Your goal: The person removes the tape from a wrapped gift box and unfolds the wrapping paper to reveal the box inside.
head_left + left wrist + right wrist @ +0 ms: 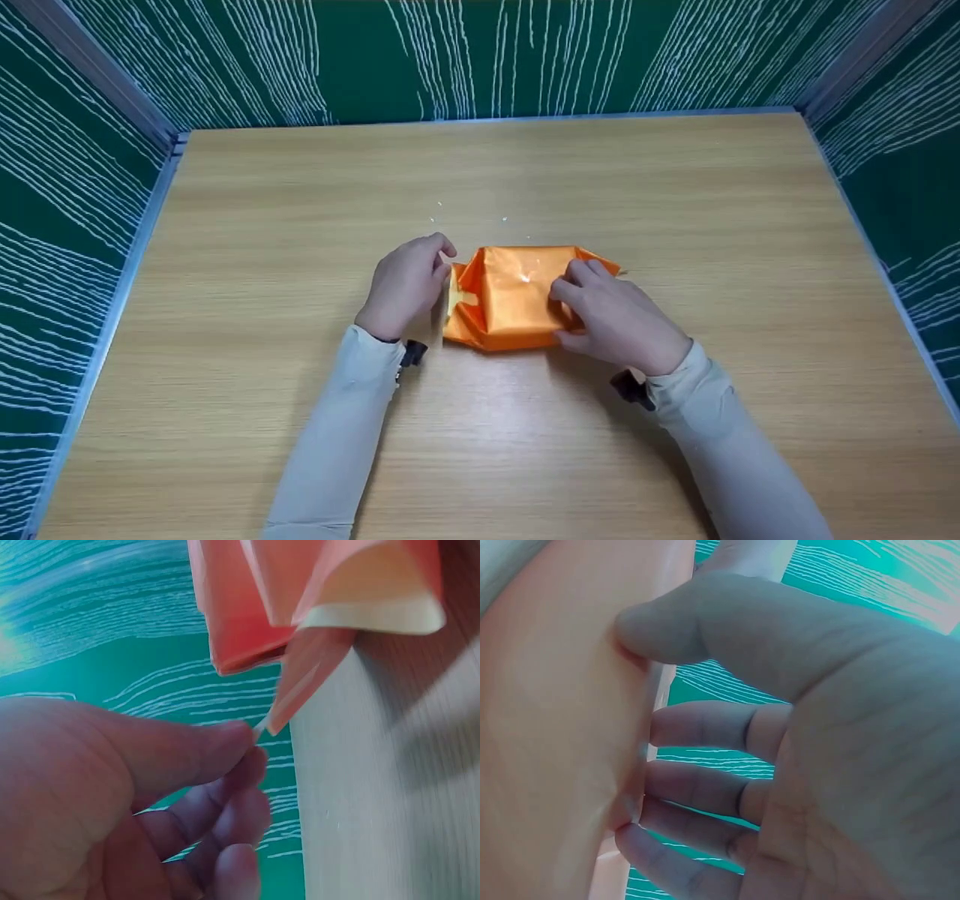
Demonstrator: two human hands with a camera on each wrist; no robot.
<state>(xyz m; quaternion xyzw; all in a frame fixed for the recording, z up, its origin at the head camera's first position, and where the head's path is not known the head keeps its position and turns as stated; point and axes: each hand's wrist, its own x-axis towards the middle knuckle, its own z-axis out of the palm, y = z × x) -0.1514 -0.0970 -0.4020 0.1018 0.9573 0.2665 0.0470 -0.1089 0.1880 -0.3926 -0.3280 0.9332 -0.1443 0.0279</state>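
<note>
A box-shaped package in shiny orange wrapping paper (pixel 525 292) lies on the table, its left end showing loose folded flaps with a pale yellow inside. My left hand (pixel 409 281) is at that end. In the left wrist view, its thumb and forefinger pinch the pale tip of a pointed paper flap (pixel 311 675), the other fingers loosely curled beneath. Across the package's right part, my right hand (pixel 619 319) holds it down, the thumb at the near side and the bent fingers on top. The right wrist view shows thumb and fingertips (pixel 660 724) against the orange surface.
The wooden table (pixel 225 300) spreads around the package. A few tiny white scraps (pixel 505 219) lie beyond it. Green panels with white streaks (pixel 525 60) stand along the table's back and sides. A small black wrist camera (pixel 632 388) sits under the right wrist.
</note>
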